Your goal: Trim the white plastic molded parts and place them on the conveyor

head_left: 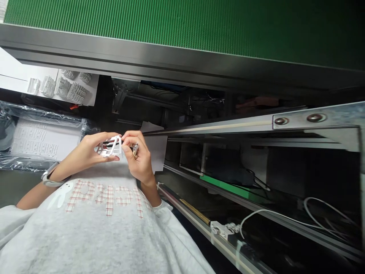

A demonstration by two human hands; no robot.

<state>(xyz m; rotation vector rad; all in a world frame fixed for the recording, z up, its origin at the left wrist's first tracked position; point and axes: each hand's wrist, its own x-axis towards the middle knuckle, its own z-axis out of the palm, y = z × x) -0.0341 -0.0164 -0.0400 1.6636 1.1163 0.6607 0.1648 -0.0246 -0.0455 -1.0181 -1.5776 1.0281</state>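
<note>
In front of my chest, my left hand [94, 149] grips a small white plastic frame [116, 146] with slats and openings, its fingers and thumb curled around the sides. My right hand [139, 158] is closed in a pinch at the right end of that frame, fingertips touching or very near its edge. A small silvery and beige thing [135, 149] shows among the right fingers; whether it is a ring or a small tool I cannot tell.
Above runs a green ribbed belt [142, 23] with a metal rail [128, 53]. Stacks of white parts [62, 86] sit at the left, over a plastic-lined box [68, 139] with rows of similar pieces. Metal shelf bars [228, 125] and a white cable [273, 213] lie to the right.
</note>
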